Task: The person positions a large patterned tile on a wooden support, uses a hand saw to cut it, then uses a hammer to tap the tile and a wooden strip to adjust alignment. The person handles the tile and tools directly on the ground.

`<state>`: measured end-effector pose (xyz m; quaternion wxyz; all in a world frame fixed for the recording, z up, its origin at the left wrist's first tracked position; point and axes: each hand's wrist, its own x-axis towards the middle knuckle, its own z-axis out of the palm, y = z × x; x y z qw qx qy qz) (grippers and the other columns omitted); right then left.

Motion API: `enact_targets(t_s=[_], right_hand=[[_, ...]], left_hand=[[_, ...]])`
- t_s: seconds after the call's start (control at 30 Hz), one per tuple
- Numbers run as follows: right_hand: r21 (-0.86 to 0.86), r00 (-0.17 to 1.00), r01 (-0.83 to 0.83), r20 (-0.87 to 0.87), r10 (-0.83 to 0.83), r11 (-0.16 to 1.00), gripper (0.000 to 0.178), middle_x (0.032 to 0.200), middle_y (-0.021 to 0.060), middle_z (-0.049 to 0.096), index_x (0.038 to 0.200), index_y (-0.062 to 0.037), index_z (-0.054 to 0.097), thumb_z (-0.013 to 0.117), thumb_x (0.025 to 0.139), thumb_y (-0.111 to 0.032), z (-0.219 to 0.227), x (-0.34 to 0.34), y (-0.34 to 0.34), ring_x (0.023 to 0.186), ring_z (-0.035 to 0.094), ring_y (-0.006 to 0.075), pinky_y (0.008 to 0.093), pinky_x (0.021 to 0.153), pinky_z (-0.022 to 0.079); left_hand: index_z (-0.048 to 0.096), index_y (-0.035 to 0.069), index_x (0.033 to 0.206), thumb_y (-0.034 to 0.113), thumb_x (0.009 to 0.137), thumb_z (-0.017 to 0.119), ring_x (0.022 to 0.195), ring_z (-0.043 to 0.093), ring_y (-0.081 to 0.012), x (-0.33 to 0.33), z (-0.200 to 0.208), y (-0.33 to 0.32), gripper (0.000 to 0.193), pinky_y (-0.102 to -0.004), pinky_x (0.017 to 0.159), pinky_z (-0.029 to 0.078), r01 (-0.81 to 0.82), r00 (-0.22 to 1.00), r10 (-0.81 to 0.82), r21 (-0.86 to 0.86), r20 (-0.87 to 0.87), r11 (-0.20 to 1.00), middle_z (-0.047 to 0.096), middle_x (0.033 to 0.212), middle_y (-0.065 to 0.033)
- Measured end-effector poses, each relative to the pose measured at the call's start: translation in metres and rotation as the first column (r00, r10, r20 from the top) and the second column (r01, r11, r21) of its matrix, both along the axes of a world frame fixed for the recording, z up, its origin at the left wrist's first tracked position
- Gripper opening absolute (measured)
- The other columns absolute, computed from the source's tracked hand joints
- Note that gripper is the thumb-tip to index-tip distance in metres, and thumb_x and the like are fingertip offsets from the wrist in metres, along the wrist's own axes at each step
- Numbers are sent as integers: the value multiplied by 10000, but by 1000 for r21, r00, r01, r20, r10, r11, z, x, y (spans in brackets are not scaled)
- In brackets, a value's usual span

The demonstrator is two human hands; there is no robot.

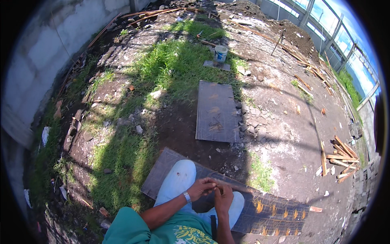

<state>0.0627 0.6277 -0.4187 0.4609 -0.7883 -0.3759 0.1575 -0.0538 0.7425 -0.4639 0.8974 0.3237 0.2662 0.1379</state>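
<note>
Above my lap, my left hand (202,188) and my right hand (223,198) meet fingertip to fingertip. Both are closed in a pinch, and whatever lies between the fingers is too small to make out. Under my legs stretches a long dark board (260,221) with a grid of lines on its right part. Small orange-yellow bundles of thin strips or wires (259,206) lie in rows on that grid. A second dark board (211,97) is on the ground ahead, with a few thin brownish pieces (217,125) on it.
A white and blue bucket (220,53) stands on a small flat slab (216,65) beyond the second board. Grass (162,61) and rubble surround the boards. A pile of wood offcuts (344,156) lies at the right. A concrete wall (36,61) rises on the left.
</note>
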Motion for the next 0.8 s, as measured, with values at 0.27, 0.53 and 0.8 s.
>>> enact_targets(t_s=[0.27, 0.53, 0.8], right_hand=[[-308, 967, -155, 149, 209, 939, 99, 946, 194, 646, 985, -46, 752, 735, 913, -112, 8, -3, 8, 838, 677, 388, 503, 747, 534], [-125, 961, -258, -133, 241, 958, 125, 905, 164, 641, 995, -48, 781, 719, 893, -87, 15, 3, 12, 836, 671, 336, 455, 752, 528], [-48, 905, -394, -196, 378, 918, 216, 953, 158, 693, 1093, -47, 776, 727, 889, -101, -1, 15, 35, 907, 691, 329, 430, 831, 551]], left_hand=[[671, 78, 1129, 233, 998, 783, 699, 590, -58, -20, -10, 13, 232, -237, 570, 448, 154, 979, -120, 210, -165, 965, 673, 887, 19], [672, 100, 1102, 264, 1001, 783, 648, 556, -52, -39, -7, 32, 222, -238, 559, 420, 354, 930, -322, 196, -174, 915, 657, 843, 19], [659, 107, 1119, 247, 1016, 761, 718, 619, -67, -53, -9, 42, 201, -226, 579, 449, 345, 930, -316, 154, -186, 926, 707, 920, -13]])
